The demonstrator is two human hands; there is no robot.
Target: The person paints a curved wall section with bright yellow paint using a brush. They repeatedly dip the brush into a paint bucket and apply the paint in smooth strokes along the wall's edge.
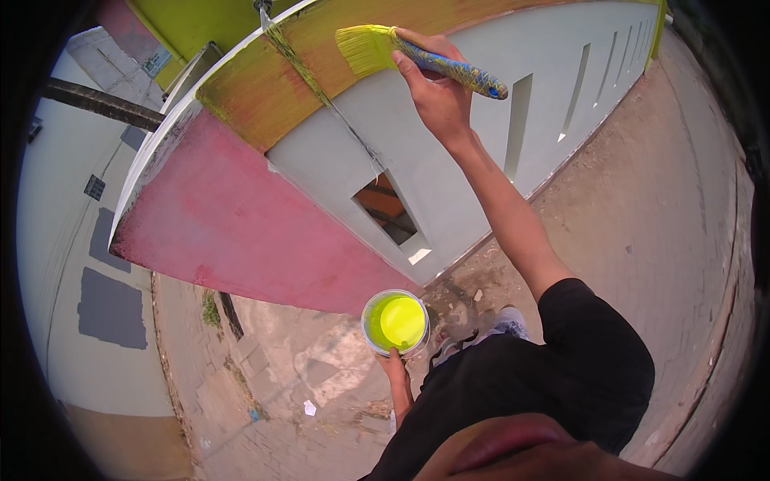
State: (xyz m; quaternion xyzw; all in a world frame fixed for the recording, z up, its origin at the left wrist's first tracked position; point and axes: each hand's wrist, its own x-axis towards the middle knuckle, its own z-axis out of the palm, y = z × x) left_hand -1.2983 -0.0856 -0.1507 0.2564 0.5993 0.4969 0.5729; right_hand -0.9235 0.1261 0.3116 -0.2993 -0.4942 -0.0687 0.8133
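Note:
A wide flat paintbrush [460,70] with a patterned blue and yellow handle is gripped in my right hand [439,90], my arm stretched up. Its yellow-green bristles [363,49] lie against an orange-brown band [252,99] along the top of the wall, which bears yellow-green streaks. Low in front of my body, my left hand [394,364] holds a clear plastic bucket [365,327] by its side, the thumb at the rim. Bright yellow-green paint [402,321] is in the bucket. Below the band, the wall face is light grey [337,150].
Tied strands [355,129] hang down the wall to a rectangular opening [385,207]. The wall's end face [240,210] is pink. Narrow slots [518,126] run along the grey face. A dark beam [102,103] juts out at left. Scraps and rubble lie on the ground [283,385].

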